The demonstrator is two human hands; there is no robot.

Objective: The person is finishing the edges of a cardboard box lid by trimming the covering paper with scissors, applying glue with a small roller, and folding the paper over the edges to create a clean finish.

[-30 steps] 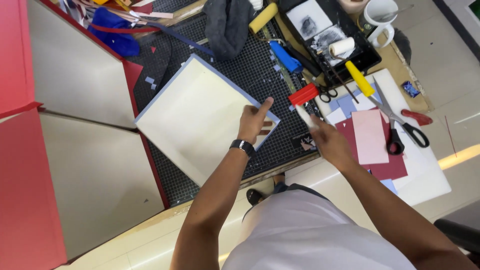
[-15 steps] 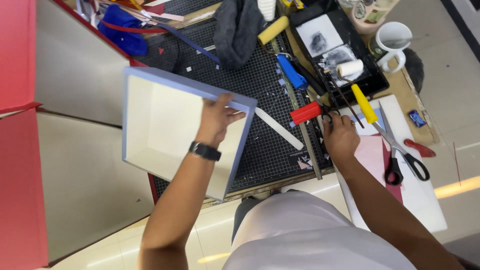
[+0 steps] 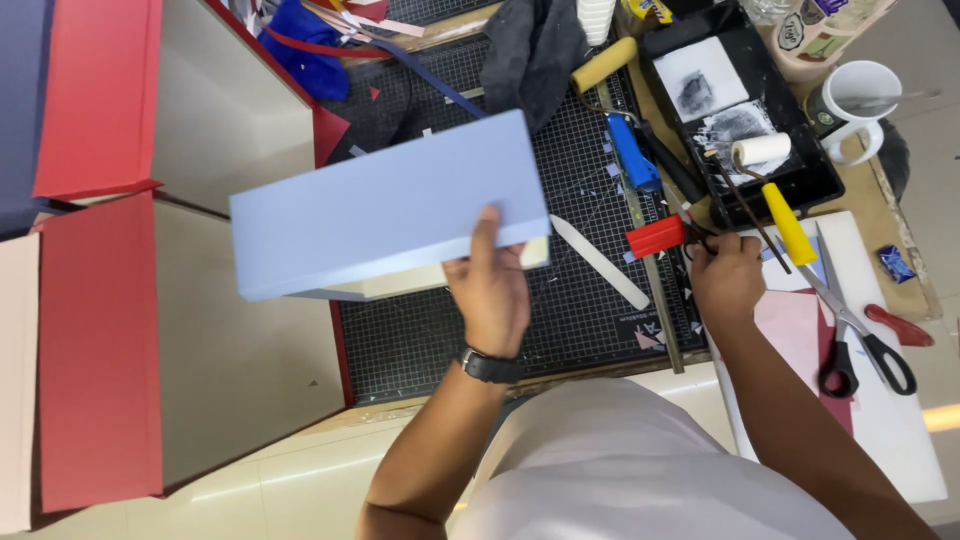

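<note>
My left hand (image 3: 492, 285) grips a shallow light blue box (image 3: 385, 205) by its near edge and holds it tilted above the black cutting mat (image 3: 590, 320). The box's blue outer face is turned up, and a strip of its cream inside shows below. My right hand (image 3: 727, 282) rests at the mat's right edge. Its fingers are curled onto small black scissors (image 3: 700, 240) beside a red-handled tool (image 3: 655, 237). A white folding stick (image 3: 600, 262) lies on the mat between my hands.
Red and grey boards (image 3: 120, 330) lie open at the left. At the back right is a black tray (image 3: 745, 110) with a small roller, then a yellow-handled tool (image 3: 788, 225) and a white mug (image 3: 858, 95). Large scissors (image 3: 860, 340) lie on pink and maroon paper.
My left hand has lifted the box and flipped it, so the blue outside now faces up. My right hand put down the white stick and moved to the small scissors.
</note>
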